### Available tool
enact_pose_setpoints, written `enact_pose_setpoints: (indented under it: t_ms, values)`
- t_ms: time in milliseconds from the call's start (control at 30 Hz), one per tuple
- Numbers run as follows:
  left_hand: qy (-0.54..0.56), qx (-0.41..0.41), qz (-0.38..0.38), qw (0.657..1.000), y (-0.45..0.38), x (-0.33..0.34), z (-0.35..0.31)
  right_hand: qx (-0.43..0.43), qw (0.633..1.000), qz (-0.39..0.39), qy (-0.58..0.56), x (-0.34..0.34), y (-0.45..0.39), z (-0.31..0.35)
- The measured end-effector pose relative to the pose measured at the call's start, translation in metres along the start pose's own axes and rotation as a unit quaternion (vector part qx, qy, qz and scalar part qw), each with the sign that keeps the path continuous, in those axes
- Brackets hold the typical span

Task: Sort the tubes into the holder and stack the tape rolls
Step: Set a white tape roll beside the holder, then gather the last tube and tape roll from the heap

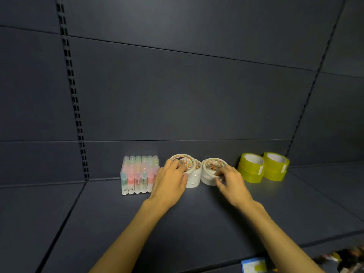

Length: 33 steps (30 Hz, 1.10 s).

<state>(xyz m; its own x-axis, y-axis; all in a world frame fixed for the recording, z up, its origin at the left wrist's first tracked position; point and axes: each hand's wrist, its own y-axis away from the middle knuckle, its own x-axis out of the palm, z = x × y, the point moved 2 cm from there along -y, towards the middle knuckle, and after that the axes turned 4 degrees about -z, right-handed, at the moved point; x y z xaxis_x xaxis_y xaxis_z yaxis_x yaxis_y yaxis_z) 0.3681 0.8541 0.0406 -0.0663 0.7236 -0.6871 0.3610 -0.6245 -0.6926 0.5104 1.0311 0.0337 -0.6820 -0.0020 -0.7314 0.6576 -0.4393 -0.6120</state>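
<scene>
At far left my pastel, clear-capped plastic tubes (138, 175) stand packed upright in rows, seemingly in a clear holder, though it is too faint to be sure. Just right, my left hand (169, 180) curls over the taller stack of white paper tape rolls (189, 170), steadying it. My right hand (229, 179) pinches the shorter white tape stack (211, 171) beside it, probably to align it. Farther right, two stacks of yellow-green glossy tape rolls (263, 167) sit finished. Everything rests on a dark grey shelf (98, 213) against slotted back panels.
</scene>
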Motion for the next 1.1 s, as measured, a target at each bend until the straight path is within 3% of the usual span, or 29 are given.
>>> enact_pose_setpoints:
  t_ms: [633, 1000, 1100]
  values:
    - [-0.072, -0.078, 0.102, 0.989, -0.043, 0.052, -0.024, -0.021, 0.997, 0.056, -0.048, 0.024, -0.048, -0.042]
    - [-0.092, -0.087, 0.099, 0.987, -0.044, 0.059, -0.027, -0.042, 0.996, 0.075, -0.036, 0.020, -0.046, -0.045]
    - [-0.098, -0.080, 0.069, 0.990, -0.041, 0.054, -0.028, -0.071, 0.995, 0.044, -0.047, 0.015, -0.039, -0.040]
